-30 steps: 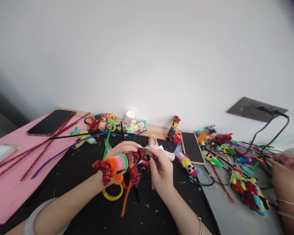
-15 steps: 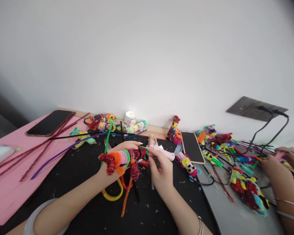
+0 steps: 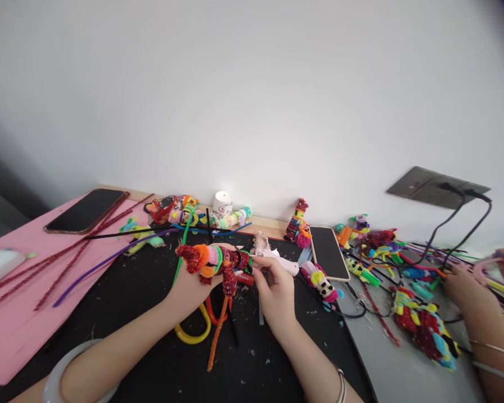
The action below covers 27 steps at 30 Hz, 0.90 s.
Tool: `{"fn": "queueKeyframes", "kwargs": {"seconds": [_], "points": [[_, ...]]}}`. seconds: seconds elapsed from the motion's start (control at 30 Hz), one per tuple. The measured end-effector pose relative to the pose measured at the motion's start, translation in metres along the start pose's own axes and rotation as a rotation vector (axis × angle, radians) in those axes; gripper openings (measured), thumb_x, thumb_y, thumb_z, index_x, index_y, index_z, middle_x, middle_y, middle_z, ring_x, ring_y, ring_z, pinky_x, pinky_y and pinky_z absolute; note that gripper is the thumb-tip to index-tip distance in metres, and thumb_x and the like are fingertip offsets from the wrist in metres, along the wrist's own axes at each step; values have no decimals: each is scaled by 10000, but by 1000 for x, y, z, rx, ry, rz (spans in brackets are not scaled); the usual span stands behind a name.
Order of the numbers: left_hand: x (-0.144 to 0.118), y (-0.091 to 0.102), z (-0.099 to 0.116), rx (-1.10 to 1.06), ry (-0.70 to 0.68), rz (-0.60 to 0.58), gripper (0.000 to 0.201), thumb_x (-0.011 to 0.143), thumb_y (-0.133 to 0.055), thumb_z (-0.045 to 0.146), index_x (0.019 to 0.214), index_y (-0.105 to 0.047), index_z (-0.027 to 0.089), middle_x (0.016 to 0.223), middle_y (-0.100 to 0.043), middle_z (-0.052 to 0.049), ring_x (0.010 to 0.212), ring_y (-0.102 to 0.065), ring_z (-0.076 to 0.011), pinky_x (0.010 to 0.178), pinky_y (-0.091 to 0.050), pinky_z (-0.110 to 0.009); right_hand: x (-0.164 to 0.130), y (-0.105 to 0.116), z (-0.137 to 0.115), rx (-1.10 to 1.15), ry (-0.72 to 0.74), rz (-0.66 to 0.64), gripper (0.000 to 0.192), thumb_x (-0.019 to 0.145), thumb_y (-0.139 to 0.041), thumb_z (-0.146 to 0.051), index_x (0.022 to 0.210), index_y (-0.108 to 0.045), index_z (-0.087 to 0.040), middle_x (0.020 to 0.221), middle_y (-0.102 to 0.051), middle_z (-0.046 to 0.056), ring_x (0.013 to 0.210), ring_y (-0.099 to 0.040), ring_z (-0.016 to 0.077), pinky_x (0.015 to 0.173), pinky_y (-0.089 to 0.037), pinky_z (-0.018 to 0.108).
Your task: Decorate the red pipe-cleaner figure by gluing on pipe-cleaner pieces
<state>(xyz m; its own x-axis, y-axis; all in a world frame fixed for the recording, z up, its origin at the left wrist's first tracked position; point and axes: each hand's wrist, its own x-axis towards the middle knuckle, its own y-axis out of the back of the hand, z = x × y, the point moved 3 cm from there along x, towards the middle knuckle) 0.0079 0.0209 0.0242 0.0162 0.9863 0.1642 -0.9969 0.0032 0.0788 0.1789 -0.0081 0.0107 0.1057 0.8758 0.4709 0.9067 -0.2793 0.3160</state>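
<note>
Pipe-cleaner figure (image 3: 216, 261) sits above the black mat (image 3: 143, 291), long axis roughly level, red fuzzy tip pointing left, dark end pointing right. Your left hand (image 3: 193, 282) is under and behind it, fingers wrapped shut on its middle, so it carries the figure. Orange stem (image 3: 217, 336) and yellow loop (image 3: 192, 331) hang from it toward the mat. Your right hand (image 3: 275, 291) meets the figure's right end, thumb and forefinger pinched on the green-and-black wrap there. White glue gun (image 3: 279, 260) lies just beyond those fingers. Further right, a phone (image 3: 328, 253); a co-worker's hand (image 3: 462, 282) at the edge.
</note>
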Motion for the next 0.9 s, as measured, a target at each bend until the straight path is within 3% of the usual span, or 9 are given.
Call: {"fn": "queueKeyframes", "kwargs": {"seconds": [0.3, 0.47, 0.63, 0.9], "points": [[2, -2, -17, 49, -50, -67, 257, 652, -684, 225, 905, -654, 185, 1066, -709, -87, 1057, -630, -297, 1007, -434, -458, 0, -1, 4, 49, -55, -1, 146, 803, -596, -146, 899, -694, -194, 793, -702, 35, 712, -642, 170, 682, -522, 294], [-1, -4, -18, -131, 107, -19, 388, 607, -779, 253, 951, -628, 155, 1055, -715, -97, 998, -659, -269, 943, -487, -415, 3, -1, 0, 103, 20, -23, 197, 796, -602, -102, 919, -706, -216, 863, -689, 32, 778, -637, 160, 694, -517, 269], [-5, -4, -20, -161, 304, 10, 449, 577, -820, 329, 933, -618, 145, 991, -734, -102, 994, -665, -295, 939, -486, -431, 2, 1, -3, 19, 60, -20, 175, 811, -605, -113, 912, -711, -209, 776, -681, 21, 699, -625, 154, 650, -506, 268], [-5, -4, -17, -170, 276, -45, 392, 614, -809, 340, 933, -657, 171, 1011, -740, -82, 1005, -664, -277, 946, -486, -394, 7, 6, -13, -107, 195, -69, 210, 831, -582, -105, 939, -724, -218, 773, -713, 28, 677, -652, 157, 636, -529, 273]]}}
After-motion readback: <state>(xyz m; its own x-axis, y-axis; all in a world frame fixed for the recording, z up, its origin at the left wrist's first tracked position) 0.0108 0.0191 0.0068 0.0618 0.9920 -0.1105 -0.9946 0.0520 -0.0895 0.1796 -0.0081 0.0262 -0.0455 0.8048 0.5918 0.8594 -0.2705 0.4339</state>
